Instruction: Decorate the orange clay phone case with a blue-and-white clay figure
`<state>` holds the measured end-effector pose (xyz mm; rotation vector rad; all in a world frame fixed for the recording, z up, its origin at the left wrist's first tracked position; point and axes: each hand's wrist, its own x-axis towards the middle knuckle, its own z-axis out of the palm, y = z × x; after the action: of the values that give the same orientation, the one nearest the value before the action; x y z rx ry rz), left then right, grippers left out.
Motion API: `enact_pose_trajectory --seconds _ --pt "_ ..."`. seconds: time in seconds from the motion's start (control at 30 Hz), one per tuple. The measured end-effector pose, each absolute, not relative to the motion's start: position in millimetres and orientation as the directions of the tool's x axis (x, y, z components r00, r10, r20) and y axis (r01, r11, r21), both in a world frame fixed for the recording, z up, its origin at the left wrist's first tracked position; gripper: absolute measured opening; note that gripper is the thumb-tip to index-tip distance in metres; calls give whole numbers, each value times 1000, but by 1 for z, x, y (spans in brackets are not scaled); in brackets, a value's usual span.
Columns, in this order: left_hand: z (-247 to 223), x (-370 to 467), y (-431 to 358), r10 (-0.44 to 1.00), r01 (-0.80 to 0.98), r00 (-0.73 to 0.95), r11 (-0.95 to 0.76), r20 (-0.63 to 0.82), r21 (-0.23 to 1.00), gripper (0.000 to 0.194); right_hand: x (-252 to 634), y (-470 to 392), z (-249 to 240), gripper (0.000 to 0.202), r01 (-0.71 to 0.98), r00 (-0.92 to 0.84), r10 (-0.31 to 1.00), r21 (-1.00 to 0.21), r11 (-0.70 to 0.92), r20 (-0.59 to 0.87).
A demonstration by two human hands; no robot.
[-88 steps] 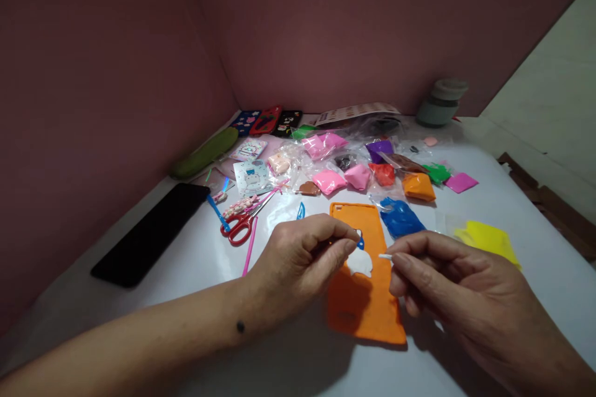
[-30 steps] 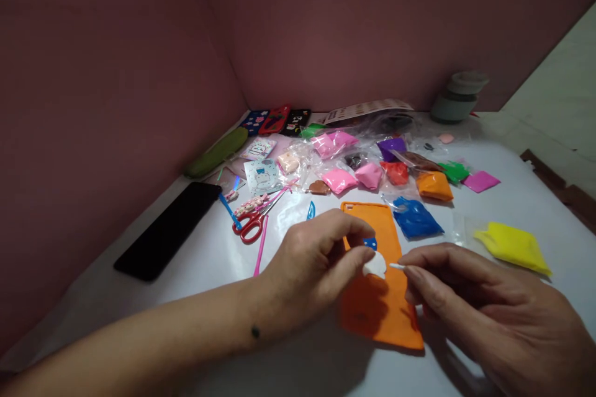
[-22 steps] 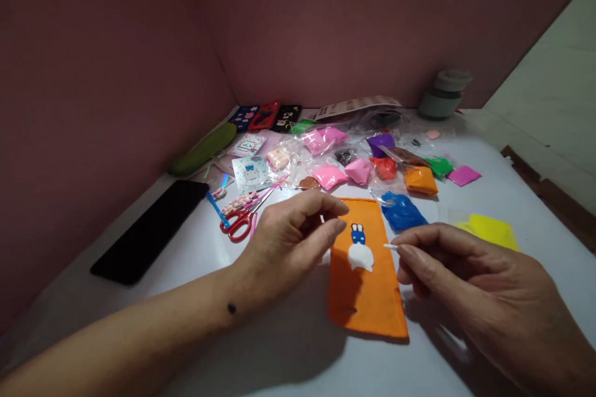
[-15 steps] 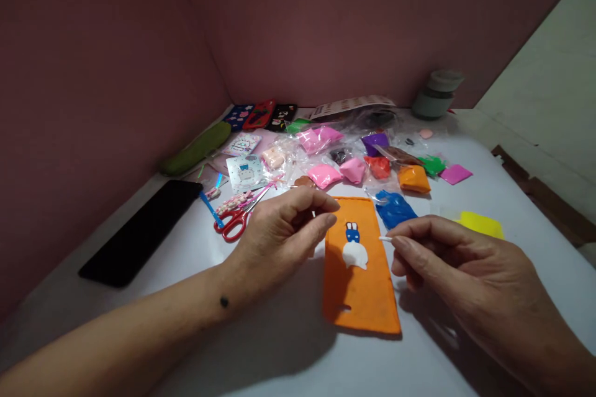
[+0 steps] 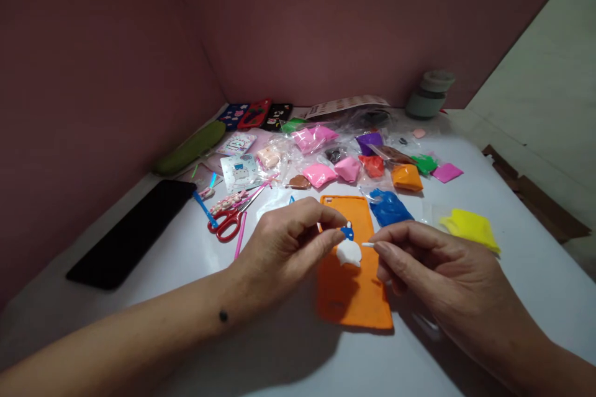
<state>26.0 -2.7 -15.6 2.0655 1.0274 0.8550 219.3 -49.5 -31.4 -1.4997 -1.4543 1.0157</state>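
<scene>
An orange phone case (image 5: 356, 298) lies on the white table, with a white cat-head-like shape (image 5: 349, 253) and a small blue figure (image 5: 347, 233) on it. Over the case's left edge, my left hand (image 5: 298, 248) has thumb and forefinger close together near the blue figure; whether anything is between them is too small to tell. My right hand (image 5: 433, 267), at the case's right side, pinches a thin white piece (image 5: 367, 244) that points toward the white shape.
Red-handled scissors (image 5: 226, 225) and a black slab (image 5: 133, 232) lie on the left. Behind are colored clay packets, such as a blue one (image 5: 390, 208) and a yellow one (image 5: 472, 229). A jar (image 5: 428, 96) stands at the back right, a green vegetable-like object (image 5: 190, 149) back left.
My left hand has moved right over the case, now beside the blue figure. My right hand has brought the white piece closer to the white shape. The view has shifted slightly.
</scene>
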Motion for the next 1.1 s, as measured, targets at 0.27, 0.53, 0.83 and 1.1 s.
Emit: enact_pose_trajectory --seconds 0.27,0.53,0.83,1.1 --pt "-25 32 -16 693 322 604 -663 393 675 10 213 -57 -27 21 219 -112 977 -964 -154 -181" --pt "-23 32 -16 677 348 566 -713 470 608 13 214 -54 -17 37 179 -142 950 -951 -251 -278" --pt "-24 34 -13 669 326 550 -723 500 609 15 212 -52 -20 17 84 -156 947 -959 -270 -281" --pt "-20 32 -14 702 349 564 -680 435 645 13 210 -54 -20 20 92 -139 939 -948 -304 -314"
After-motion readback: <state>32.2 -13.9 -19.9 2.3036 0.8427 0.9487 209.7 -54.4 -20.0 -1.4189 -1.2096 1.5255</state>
